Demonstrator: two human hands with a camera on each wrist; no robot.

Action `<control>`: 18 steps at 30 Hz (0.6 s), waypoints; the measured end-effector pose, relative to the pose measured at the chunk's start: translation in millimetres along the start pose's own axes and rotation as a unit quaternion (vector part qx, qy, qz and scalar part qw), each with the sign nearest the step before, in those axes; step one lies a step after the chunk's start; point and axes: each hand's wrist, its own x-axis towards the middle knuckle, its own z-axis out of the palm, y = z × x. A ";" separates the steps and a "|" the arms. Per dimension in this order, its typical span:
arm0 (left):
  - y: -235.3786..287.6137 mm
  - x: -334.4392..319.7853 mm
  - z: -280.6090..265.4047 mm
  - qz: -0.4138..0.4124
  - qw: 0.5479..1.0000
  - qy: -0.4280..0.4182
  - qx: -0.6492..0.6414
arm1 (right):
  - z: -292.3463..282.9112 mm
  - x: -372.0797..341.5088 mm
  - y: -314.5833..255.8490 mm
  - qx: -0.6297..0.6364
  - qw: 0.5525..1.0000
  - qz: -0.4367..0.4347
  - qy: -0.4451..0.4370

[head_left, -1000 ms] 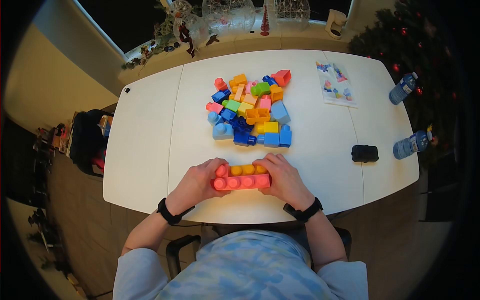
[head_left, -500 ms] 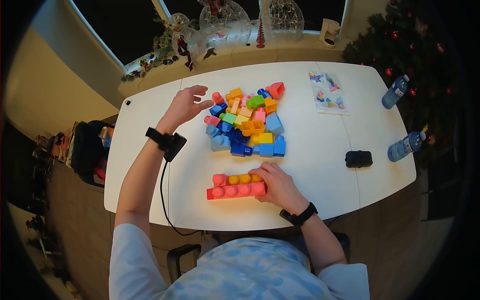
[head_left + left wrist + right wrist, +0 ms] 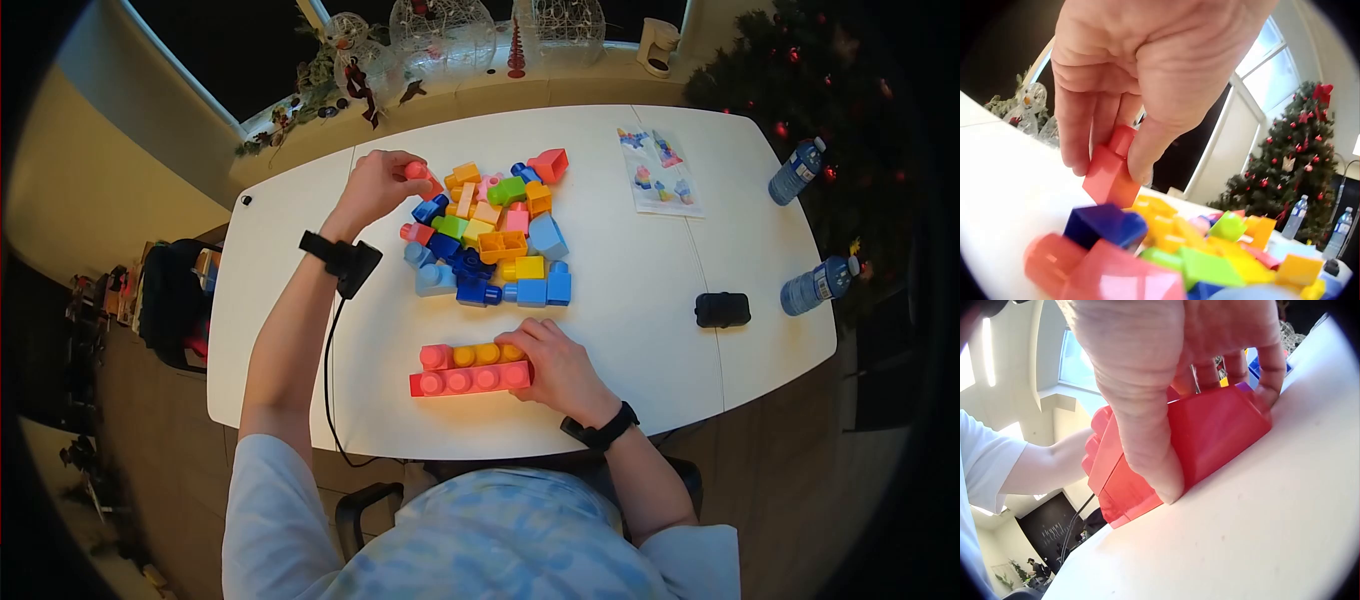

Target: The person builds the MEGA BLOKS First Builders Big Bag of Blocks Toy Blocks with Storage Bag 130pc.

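Note:
At the pile's upper left corner, the left hand [image 3: 378,187] pinches a small red block [image 3: 432,186]. In the left wrist view that red block [image 3: 1112,172] stands between thumb and fingers, its stud upward, beside a dark blue block [image 3: 1100,226]. Nearer the body, the right hand [image 3: 560,372] grips the right end of a joined row of pink-red blocks [image 3: 470,380], with yellow-orange studs [image 3: 487,354] and one pink stud behind. The right wrist view shows the thumb pressed along the red side [image 3: 1216,428] of these blocks, which rest on the table.
Mixed loose blocks [image 3: 503,245] lie in a pile at the table's middle. A picture sheet [image 3: 660,172] is at the back right, a black case [image 3: 722,309] at the right, and two water bottles [image 3: 797,172] near the right edge. A cable [image 3: 329,385] hangs from the left wrist.
The left hand has left the joined blocks, moved up to the pile's upper left and taken hold of a small red block. The right hand has stayed on the joined blocks.

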 end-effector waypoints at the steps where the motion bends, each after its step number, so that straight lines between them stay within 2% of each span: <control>1: 14.9 -20.2 -10.8 0.029 0.998 -0.040 -0.044 | 0.2 0.2 0.1 -0.005 1.000 0.002 -0.001; 4: 47.5 -90.8 -18.7 0.079 0.981 -0.129 -0.118 | 1.0 -0.2 0.7 -0.005 1.000 0.001 0.003; 6: 64.1 -132.3 -12.6 0.113 0.978 -0.166 -0.063 | 2.0 0.1 1.7 -0.002 1.000 -0.002 0.008; 8: 65.7 -157.9 -0.4 0.140 0.976 -0.163 -0.046 | 2.8 -0.5 2.7 0.005 1.000 0.003 0.006; 14: 50.0 -182.9 19.2 0.135 0.972 -0.170 -0.086 | 1.2 -0.4 0.0 -0.005 1.000 0.001 0.006; 16: 49.9 -186.6 20.3 0.145 0.957 -0.223 -0.118 | 0.8 -0.3 0.2 -0.004 1.000 0.003 0.005; 18: 51.3 -191.7 22.8 0.147 0.958 -0.221 -0.105 | 1.1 -0.2 0.6 -0.001 1.000 0.004 0.003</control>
